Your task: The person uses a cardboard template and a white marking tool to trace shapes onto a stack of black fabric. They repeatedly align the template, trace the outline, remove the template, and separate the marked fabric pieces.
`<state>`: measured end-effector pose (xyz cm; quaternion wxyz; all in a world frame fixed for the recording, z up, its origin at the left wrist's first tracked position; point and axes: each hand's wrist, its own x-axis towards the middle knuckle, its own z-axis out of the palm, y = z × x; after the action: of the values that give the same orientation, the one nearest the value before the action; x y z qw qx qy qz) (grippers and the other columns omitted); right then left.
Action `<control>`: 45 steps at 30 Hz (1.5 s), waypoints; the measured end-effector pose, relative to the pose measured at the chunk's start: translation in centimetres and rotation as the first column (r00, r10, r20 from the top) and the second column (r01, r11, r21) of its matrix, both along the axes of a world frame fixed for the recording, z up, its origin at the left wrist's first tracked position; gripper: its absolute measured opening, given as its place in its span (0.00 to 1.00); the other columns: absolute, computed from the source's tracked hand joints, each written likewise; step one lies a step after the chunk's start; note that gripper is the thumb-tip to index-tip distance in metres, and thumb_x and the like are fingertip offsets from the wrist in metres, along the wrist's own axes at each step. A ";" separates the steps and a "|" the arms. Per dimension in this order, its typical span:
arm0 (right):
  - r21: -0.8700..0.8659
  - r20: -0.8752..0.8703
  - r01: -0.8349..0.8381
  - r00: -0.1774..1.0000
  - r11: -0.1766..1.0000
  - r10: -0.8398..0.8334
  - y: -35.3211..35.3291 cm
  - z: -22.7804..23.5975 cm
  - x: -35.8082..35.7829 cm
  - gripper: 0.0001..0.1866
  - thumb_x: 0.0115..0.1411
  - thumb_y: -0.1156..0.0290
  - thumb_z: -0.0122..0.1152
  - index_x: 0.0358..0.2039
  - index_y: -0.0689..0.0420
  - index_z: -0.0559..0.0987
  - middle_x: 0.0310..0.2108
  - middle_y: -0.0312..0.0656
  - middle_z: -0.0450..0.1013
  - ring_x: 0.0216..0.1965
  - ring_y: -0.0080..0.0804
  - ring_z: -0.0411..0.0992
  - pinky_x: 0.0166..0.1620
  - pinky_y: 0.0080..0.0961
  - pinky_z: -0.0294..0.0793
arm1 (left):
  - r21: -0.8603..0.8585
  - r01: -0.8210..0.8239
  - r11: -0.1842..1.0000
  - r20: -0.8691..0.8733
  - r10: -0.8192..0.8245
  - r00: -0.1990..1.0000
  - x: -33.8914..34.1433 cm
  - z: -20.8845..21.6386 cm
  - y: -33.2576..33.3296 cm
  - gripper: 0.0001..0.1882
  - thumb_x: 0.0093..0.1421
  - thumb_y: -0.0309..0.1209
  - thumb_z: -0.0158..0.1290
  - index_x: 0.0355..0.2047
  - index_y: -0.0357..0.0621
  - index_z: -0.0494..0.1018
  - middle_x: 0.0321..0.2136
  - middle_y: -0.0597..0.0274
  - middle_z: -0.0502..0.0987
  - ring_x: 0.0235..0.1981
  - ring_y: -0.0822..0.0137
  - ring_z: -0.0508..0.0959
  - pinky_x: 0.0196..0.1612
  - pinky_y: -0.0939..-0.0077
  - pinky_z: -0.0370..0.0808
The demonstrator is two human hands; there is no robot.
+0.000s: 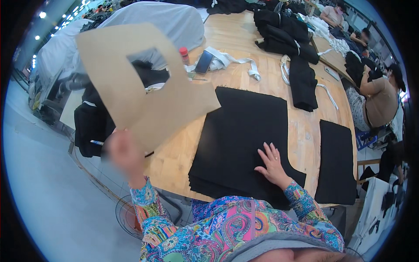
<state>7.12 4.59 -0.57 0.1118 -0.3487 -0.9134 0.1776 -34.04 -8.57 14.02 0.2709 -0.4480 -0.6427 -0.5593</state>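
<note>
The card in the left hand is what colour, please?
The card is a plain light brown, showing best in the head view.

Right lane: I could pass along the bare pale-wood surface [302, 131] between the broad black fabric stack [244, 131] and the narrow black fabric panel [336, 161]; it tightens toward the near edge.
Lane's far end: a folded black fabric strip [303, 87] stops me.
Left side: the raised tan card pattern with a cut-out window [124, 102] blocks my way.

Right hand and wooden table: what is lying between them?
The head view shows a stack of black fabric between the right hand and the wooden table.
</note>
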 end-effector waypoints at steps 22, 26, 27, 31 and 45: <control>0.293 -0.391 0.391 0.882 0.873 -0.264 15.0 11.5 4.2 0.29 0.61 0.67 0.56 0.61 0.60 0.62 0.66 0.50 0.51 0.68 0.46 0.46 0.66 0.36 0.46 | 0.052 0.688 0.724 0.951 -0.247 0.188 14.0 -17.4 5.8 0.12 0.58 0.18 0.54 0.27 0.45 0.62 0.29 0.69 0.71 0.31 0.80 0.68 0.38 0.85 0.67; 0.278 -0.261 0.191 0.958 0.942 -0.117 16.6 6.4 -1.6 0.32 0.58 0.63 0.61 0.61 0.60 0.63 0.65 0.51 0.52 0.68 0.49 0.46 0.67 0.39 0.46 | -0.118 0.699 0.705 0.950 -0.125 0.287 14.2 -17.6 5.5 0.11 0.58 0.19 0.54 0.27 0.43 0.62 0.38 0.60 0.76 0.35 0.79 0.71 0.40 0.83 0.69; 0.254 -0.224 0.163 0.969 0.953 -0.106 17.0 5.0 -3.1 0.33 0.58 0.62 0.61 0.60 0.61 0.63 0.65 0.52 0.52 0.68 0.49 0.46 0.67 0.39 0.46 | -0.110 0.695 0.710 0.949 -0.133 0.286 14.1 -17.8 5.6 0.11 0.58 0.19 0.54 0.27 0.43 0.62 0.39 0.59 0.76 0.35 0.79 0.71 0.40 0.83 0.70; 0.167 -0.032 -0.004 0.999 0.986 0.009 17.5 1.1 -10.1 0.36 0.60 0.53 0.57 0.61 0.63 0.61 0.65 0.53 0.51 0.68 0.50 0.45 0.66 0.46 0.46 | -0.080 0.675 0.734 0.941 -0.166 0.293 13.4 -17.7 6.1 0.11 0.57 0.19 0.55 0.27 0.42 0.63 0.41 0.57 0.76 0.34 0.79 0.72 0.38 0.82 0.70; -0.080 0.181 -0.041 0.982 0.996 0.055 18.8 -3.2 -18.7 0.39 0.62 0.45 0.48 0.63 0.63 0.57 0.67 0.49 0.48 0.69 0.47 0.44 0.66 0.51 0.42 | -0.264 0.667 0.696 0.890 -0.090 0.446 13.2 -18.0 6.2 0.08 0.53 0.21 0.56 0.33 0.34 0.69 0.35 0.54 0.77 0.27 0.65 0.75 0.33 0.73 0.72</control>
<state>-11.62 23.36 -3.74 0.0097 -0.3453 -0.9207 0.1817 -20.87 -2.38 -3.97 -0.3581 -0.3298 -0.7017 -0.5202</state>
